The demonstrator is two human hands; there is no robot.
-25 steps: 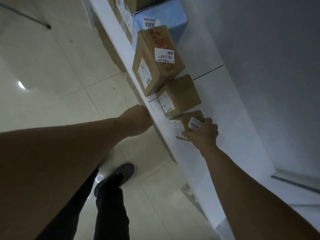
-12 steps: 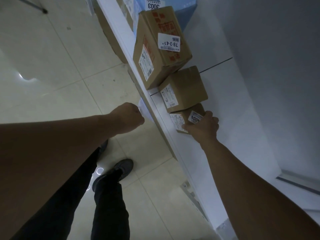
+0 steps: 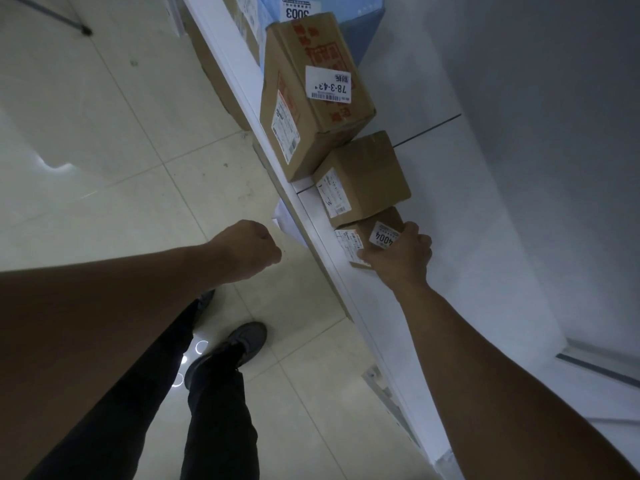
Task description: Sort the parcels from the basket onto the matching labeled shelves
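Observation:
A small brown parcel (image 3: 372,233) with a white "4004" label lies on the white shelf (image 3: 450,237). My right hand (image 3: 401,254) grips its near end, fingers curled over the top. It touches a plain medium brown parcel (image 3: 363,178) just beyond. Farther along stands a larger brown box (image 3: 311,95) labelled "78-3-42", then a blue parcel (image 3: 349,26) marked "3003". My left hand (image 3: 247,249) hangs as a fist over the floor, left of the shelf edge, holding nothing.
The shelf's front edge (image 3: 311,233) runs diagonally through the view, with a white wall (image 3: 536,133) behind. My legs and a dark shoe (image 3: 239,344) stand on the pale tiled floor (image 3: 104,150). More cardboard shows on a lower shelf (image 3: 207,71).
My right hand has pushed the small parcel along the shelf until it meets the medium parcel. My left fist has drifted slightly away from the shelf edge.

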